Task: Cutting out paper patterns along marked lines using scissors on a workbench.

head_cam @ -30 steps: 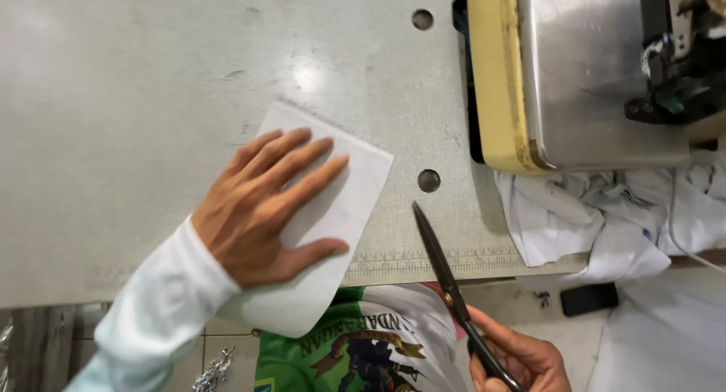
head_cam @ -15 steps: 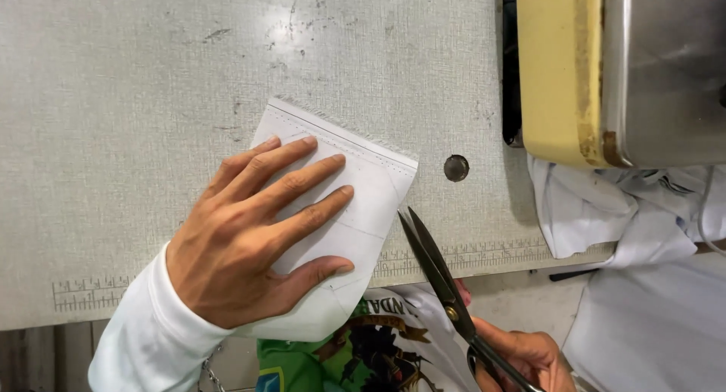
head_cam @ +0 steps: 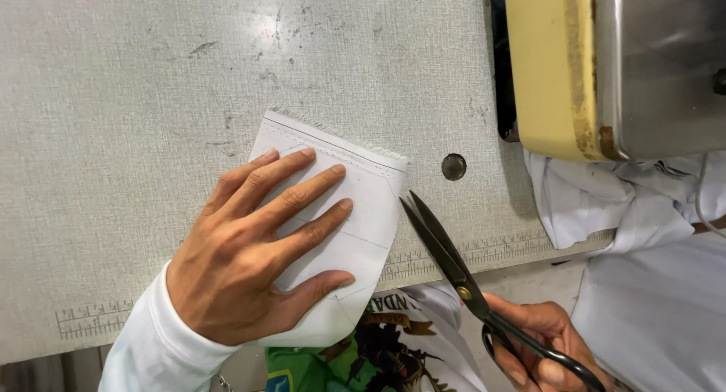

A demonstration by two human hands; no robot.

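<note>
My left hand (head_cam: 253, 256) lies flat, fingers spread, on a white piece of fabric (head_cam: 363, 203) with thin drawn lines and a frayed top edge, pressing it to the grey table (head_cam: 113, 119). The fabric's lower end hangs over the table's front edge. My right hand (head_cam: 541, 343) grips black scissors (head_cam: 446, 256) by the handles at the lower right. The blades are slightly apart, and their tips sit just right of the fabric's right edge.
A sewing machine (head_cam: 605, 66) with a yellowed base and metal body fills the top right. White cloth (head_cam: 628, 210) is bunched below it and hangs off the table. A round hole (head_cam: 454, 166) sits near the fabric. A ruler scale (head_cam: 91, 320) runs along the table's front edge.
The view has drawn closer. My right hand has brought the scissors up and left, so the tips now reach the fabric's right edge. My left hand stays pressed on the fabric.
</note>
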